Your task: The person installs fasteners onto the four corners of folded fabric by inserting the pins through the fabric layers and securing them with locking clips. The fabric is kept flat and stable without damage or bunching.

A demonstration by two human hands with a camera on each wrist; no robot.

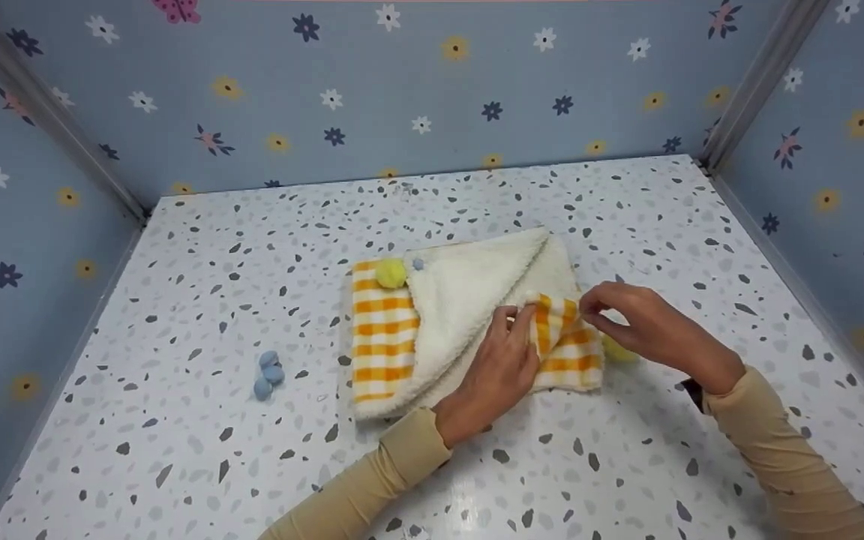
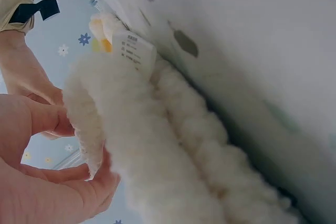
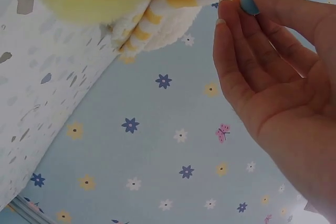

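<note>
A yellow-and-white checked cloth (image 1: pixel 387 337) with a cream fleece lining (image 1: pixel 469 285) lies partly folded on the table. My left hand (image 1: pixel 498 352) pinches a turned-up part of its edge, where fleece shows between thumb and fingers (image 2: pixel 79 182). At the cloth's right side, my right hand (image 1: pixel 653 326) holds a small blue round piece (image 3: pixel 249 3) between thumb and fingertips, close to the checked edge. A similar blue piece (image 1: pixel 418 264) sits at the fleece's upper left, next to a yellow pom-pom (image 1: pixel 391 274). Another yellow pom-pom (image 1: pixel 619 349) lies partly hidden below my right hand.
Several blue round pieces (image 1: pixel 268 373) lie together on the speckled table (image 1: pixel 199 300), left of the cloth. A white printed label (image 2: pixel 135 51) sticks out from the fleece. Blue flowered panels (image 1: pixel 432 90) close off the back and both sides.
</note>
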